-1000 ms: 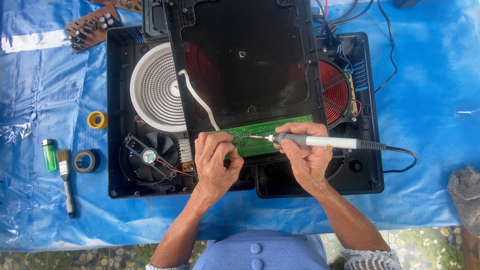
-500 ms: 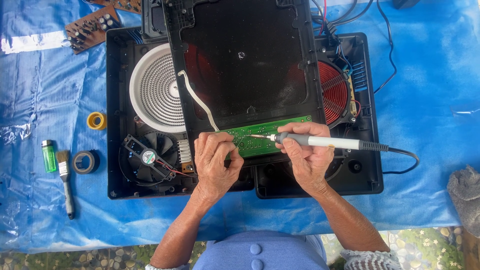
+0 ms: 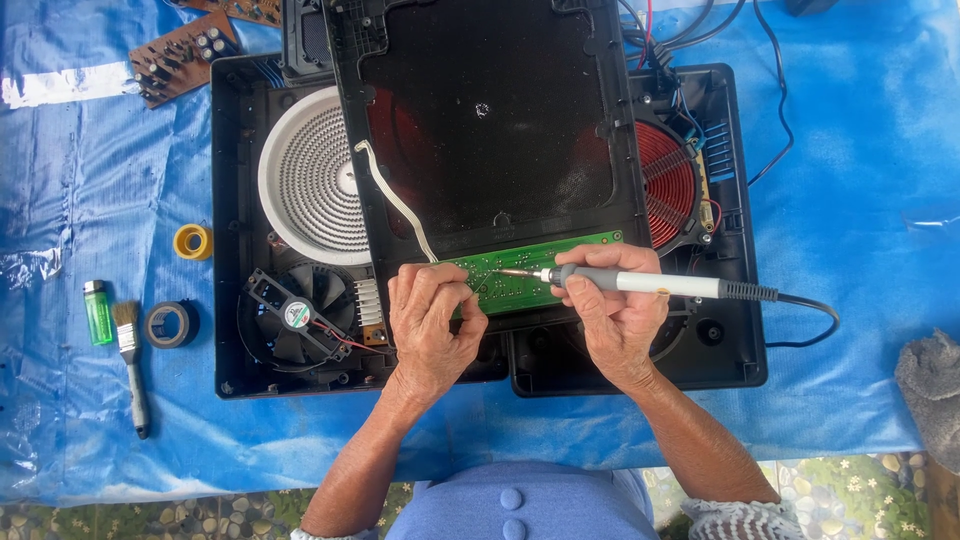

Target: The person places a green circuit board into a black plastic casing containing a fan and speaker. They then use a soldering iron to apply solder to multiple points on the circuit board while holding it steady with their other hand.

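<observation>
Soldering iron [image 3: 650, 284] clamped pen-style in right hand [image 3: 615, 315], tip down on green circuit board [image 3: 530, 272] along the flipped black top panel [image 3: 490, 130]. Left hand [image 3: 432, 325] curled, fingertips pinched at board edge, contents unclear. White ribbon cable [image 3: 395, 200], fan [image 3: 292, 315], brush [image 3: 130, 360] lying clear; nothing blocking.

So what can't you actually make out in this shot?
Head view only:
- What the left hand pinches: hidden by its own fingers.
- Solder joints on the green circuit board: too small.
- Grey cloth: cut off by the right edge.
- Brown circuit boards: partly cut off by the top edge.
</observation>
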